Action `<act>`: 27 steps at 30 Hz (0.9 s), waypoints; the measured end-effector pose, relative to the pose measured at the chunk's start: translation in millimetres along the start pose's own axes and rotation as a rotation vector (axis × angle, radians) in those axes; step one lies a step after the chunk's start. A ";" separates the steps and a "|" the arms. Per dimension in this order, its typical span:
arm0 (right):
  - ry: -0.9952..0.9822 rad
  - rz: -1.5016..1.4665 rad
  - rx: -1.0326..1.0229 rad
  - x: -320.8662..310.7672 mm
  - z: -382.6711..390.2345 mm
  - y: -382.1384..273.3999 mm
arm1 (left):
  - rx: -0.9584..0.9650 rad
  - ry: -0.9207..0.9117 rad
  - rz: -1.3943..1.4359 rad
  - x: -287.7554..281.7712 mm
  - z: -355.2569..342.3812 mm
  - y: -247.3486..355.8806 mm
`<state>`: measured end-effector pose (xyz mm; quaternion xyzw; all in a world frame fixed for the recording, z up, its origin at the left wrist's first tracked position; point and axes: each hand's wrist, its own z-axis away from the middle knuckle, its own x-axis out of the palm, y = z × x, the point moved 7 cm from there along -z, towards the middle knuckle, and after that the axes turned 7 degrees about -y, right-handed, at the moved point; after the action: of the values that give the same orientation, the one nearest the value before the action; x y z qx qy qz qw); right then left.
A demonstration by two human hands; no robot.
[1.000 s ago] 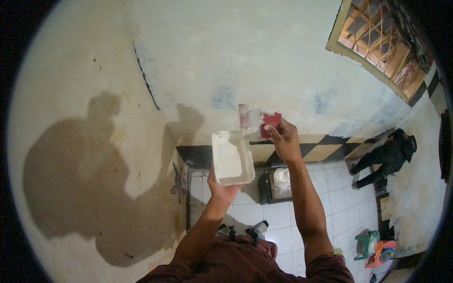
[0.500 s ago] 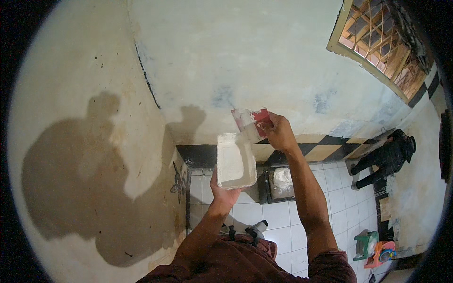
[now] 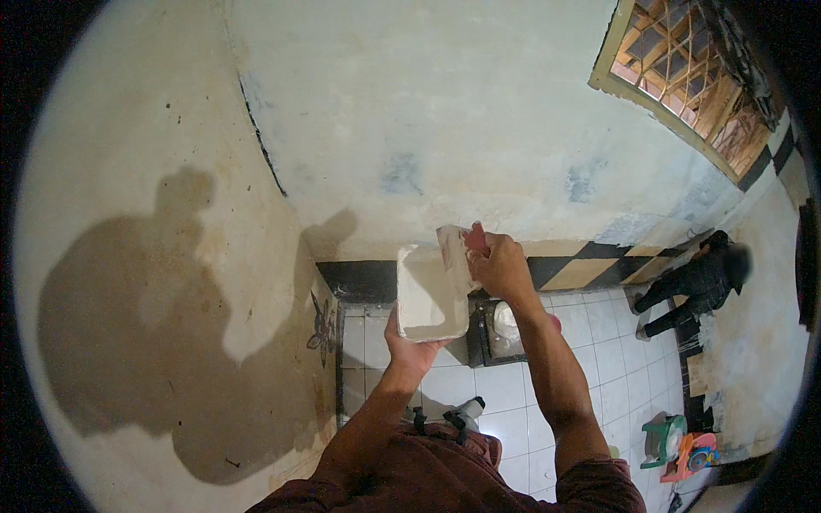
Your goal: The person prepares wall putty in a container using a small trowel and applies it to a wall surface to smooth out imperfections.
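scraper (image 3: 457,252), flat, red and smeared with off-white paste, extends leftward from the bare right hand (image 3: 502,269), whose thumb and fingers pinch its right-hand part. shallow rectangular off-white tray (image 3: 432,333), coated with pale paste, rests in the bare left hand (image 3: 415,352), which grips its near end from beneath. the scraper overlaps the tray's upper right rim in view; whether they touch cannot be told. beyond the tray's far edge stands a patchy off-white plastered wall (image 3: 368,111) with a black-and-tan checkered band (image 3: 581,272) at its foot; white tiled floor (image 3: 611,342) spreads below and to the right. the scraper's free edge faces left, slanting; the tray's long axis runs from the person toward the wall.
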<state>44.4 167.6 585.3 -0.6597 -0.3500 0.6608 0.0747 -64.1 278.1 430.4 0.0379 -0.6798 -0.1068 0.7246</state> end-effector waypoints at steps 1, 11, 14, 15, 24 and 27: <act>-0.023 -0.058 0.028 3.0 3.8 2.9 | 0.004 0.006 0.002 -0.9 0.1 -0.2; 0.225 -0.468 -0.177 25.3 28.5 3.5 | 0.017 0.049 0.001 2.5 -5.9 8.1; 0.151 -0.087 -0.247 36.5 41.2 -1.6 | 0.013 0.067 -0.017 7.0 -4.3 6.5; 0.128 -0.013 -0.265 41.1 47.8 -4.8 | 0.011 0.065 -0.033 7.6 -3.5 5.9; 0.128 -0.185 -0.272 26.6 77.2 -45.5 | 0.038 0.135 -0.118 9.6 4.8 11.2; 0.173 -0.135 -0.192 17.5 67.2 -33.1 | 0.039 0.097 -0.071 12.2 4.7 8.1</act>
<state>-31.9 177.6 581.7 -0.6931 -0.4476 0.5585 0.0853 -67.3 283.8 444.3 0.0813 -0.6441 -0.1172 0.7515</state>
